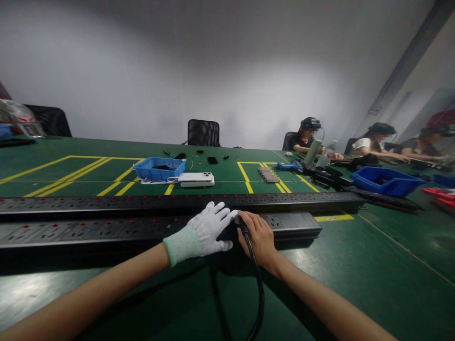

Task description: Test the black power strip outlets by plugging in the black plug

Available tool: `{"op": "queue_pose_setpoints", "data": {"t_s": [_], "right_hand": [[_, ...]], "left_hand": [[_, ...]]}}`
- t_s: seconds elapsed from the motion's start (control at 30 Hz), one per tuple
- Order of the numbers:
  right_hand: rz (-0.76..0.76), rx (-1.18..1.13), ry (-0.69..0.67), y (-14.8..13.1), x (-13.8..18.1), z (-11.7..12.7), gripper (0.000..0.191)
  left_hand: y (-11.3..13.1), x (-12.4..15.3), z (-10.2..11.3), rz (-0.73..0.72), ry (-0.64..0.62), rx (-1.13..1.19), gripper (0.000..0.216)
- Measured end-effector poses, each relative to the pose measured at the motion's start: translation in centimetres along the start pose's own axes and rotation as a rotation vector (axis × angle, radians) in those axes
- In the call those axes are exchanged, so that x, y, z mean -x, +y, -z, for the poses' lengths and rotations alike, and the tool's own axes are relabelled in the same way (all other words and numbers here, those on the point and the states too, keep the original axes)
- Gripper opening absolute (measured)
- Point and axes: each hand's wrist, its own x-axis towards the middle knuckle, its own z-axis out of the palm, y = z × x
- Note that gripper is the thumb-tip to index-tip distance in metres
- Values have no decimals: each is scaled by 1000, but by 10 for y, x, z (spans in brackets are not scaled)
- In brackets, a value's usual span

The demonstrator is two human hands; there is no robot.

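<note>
Closed around a black plug (238, 219), the person's right hand (259, 237) holds it at the top of the near power strip (296, 222), close to its right end. Whether the plug is seated in a socket cannot be told from where I stand; the fingers cover it. A black cord (260, 289) runs from the plug down toward the person. The left hand (209, 229), in a white glove with a green cuff, is spread wide over the same strip, its forefinger beside the plug; no object is visible in its grasp. The far power strip (305, 202) lies parallel, just behind. Both strips rest on a green table (387, 265). Beyond them stand a blue bin (159, 176) and, just beside it, a white phone (195, 180).
</note>
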Motion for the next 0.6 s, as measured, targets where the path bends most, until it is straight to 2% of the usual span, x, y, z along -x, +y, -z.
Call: {"op": "queue_pose_setpoints", "data": {"t_s": [0.6], "right_hand": [[17, 21, 28, 0, 0, -1, 43]], "left_hand": [[-1, 1, 0, 12, 37, 12, 70]]}}
